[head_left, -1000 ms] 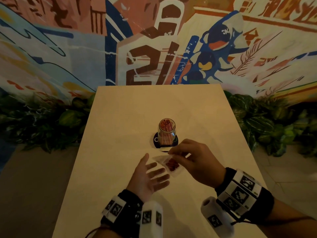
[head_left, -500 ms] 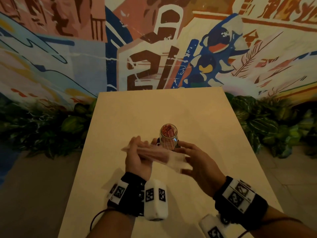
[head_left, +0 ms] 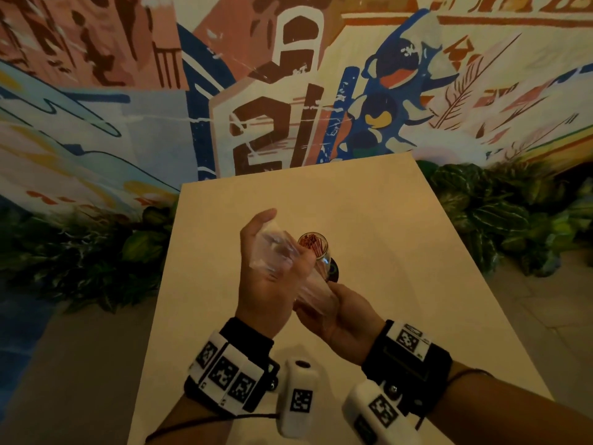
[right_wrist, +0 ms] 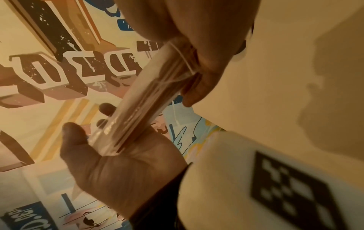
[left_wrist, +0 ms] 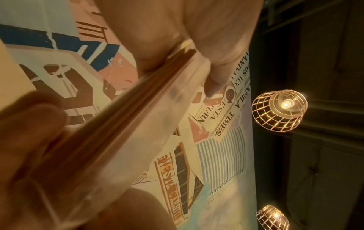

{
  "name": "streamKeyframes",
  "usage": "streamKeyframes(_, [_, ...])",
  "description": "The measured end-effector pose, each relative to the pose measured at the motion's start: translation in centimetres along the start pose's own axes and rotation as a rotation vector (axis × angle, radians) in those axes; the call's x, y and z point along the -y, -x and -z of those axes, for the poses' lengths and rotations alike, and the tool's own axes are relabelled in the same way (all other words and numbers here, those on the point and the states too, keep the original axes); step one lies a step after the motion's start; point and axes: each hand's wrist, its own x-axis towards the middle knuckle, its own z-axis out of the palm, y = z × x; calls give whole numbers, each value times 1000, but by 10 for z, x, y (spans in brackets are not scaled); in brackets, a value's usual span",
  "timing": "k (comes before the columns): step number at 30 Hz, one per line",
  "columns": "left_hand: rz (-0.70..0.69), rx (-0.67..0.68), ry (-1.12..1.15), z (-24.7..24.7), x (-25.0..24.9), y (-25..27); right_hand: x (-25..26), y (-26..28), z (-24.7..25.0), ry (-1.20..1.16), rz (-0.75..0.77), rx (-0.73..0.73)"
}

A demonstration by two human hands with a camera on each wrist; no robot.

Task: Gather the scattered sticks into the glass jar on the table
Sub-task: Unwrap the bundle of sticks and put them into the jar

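On the left, green plants (head_left: 96, 252) are sitting on the floor beside the table (head_left: 369, 220). A painted wall (head_left: 128, 91) is standing behind them.

Next, the left hand (head_left: 266, 268) is lifted up over the table. It is holding the top part of a clear plastic bag (head_left: 279, 252). The left fingers (left_wrist: 216, 51) are curling around the bag and the thumb is pressing on it from the other side. Inside the bag, thin brown sticks (left_wrist: 126, 112) are lying side by side in a bunch. The bag is leaning, with its high end in the left hand and its low end in the right hand.

Just behind the hands, the glass jar (head_left: 316, 248) is standing up on a small dark mat (head_left: 333, 271) in the middle of the table. More red sticks are standing up inside the jar. The bag is just in front of the jar, and I cannot tell if they are touching.

Then the right hand (head_left: 340, 313) is holding the bottom end of the bag. Its fingers (right_wrist: 197, 93) are pinching the bag.

Both wrists are wearing black bands (head_left: 407, 354) with white boxes on them.

On the right, more green plants are growing next to the table.
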Motion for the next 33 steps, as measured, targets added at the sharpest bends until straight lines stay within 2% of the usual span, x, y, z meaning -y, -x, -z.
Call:
streamKeyframes(3, [-28,101,24,-2,-3,3,-1,-7,7,-89,25,-1])
streamKeyframes(9, [-70,279,-42,-1,-9,8,-6,-20,23,-18,17,-41])
streamKeyframes(15, [-108,322,-88,1,-11,15,11,-13,20,-18,36,14])
streamKeyframes(19, [-32,323,-119,11,-10,20,21,-9,18,-52,69,-66])
streamKeyframes(23, [124,298,12,31,-8,29,29,-7,21,-88,119,-171])
streamKeyframes(27, [391,184,253,50,-18,27,31,1,23,78,160,-179])
streamKeyframes(28, [461,147,251,54,-23,23,31,1,23,149,184,-186])
streamKeyframes(30, [605,141,101,60,-29,15,30,1,22,361,258,-219])
streamKeyframes(33, [793,292,-221,58,-24,13,26,-1,22,688,350,-229])
